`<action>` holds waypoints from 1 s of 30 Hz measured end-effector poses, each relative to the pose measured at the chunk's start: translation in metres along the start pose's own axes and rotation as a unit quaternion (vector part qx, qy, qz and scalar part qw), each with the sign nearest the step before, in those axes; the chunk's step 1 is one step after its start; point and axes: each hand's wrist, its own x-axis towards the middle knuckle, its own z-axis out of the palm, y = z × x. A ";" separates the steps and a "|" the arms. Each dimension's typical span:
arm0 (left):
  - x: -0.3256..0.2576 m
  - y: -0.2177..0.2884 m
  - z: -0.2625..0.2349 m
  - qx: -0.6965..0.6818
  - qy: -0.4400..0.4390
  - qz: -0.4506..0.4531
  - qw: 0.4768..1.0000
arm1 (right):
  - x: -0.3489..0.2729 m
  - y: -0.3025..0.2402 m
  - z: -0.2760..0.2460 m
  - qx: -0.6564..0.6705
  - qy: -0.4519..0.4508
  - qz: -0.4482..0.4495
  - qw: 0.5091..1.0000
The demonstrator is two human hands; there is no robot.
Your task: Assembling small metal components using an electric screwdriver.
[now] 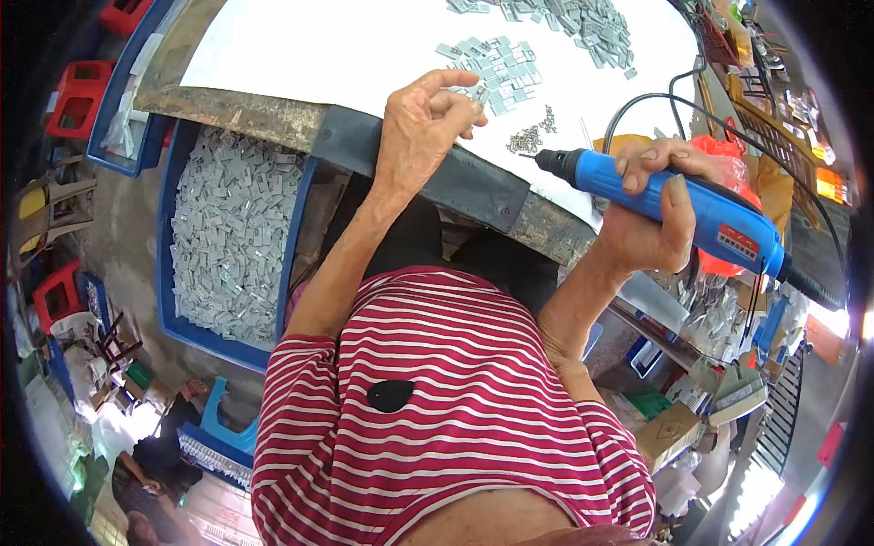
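My right hand is wrapped round a blue electric screwdriver. The tool lies nearly level, its black nose pointing left at a small pile of dark screws on the white tabletop. Between the thumb and fingers of my left hand is a small grey plastic piece, partly covered by the fingertips. Just beyond that hand lies a spread of similar grey pieces. Farther back is a bigger heap of grey pieces.
A blue crate full of grey pieces stands left of my lap, below the table's worn edge. The screwdriver's black cable loops over the table's right side. Red stools stand far left; a person is at lower left.
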 end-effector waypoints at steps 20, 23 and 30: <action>-0.033 0.035 -0.060 0.041 0.103 0.033 0.993 | -0.005 0.005 -0.001 -0.117 0.091 -0.008 0.989; -0.055 0.039 -0.096 0.105 0.188 0.029 0.976 | -0.006 0.008 -0.002 -0.116 0.087 -0.019 0.989; -0.108 0.010 -0.188 0.239 0.301 -0.003 0.923 | -0.005 0.009 0.003 -0.099 0.087 -0.008 0.991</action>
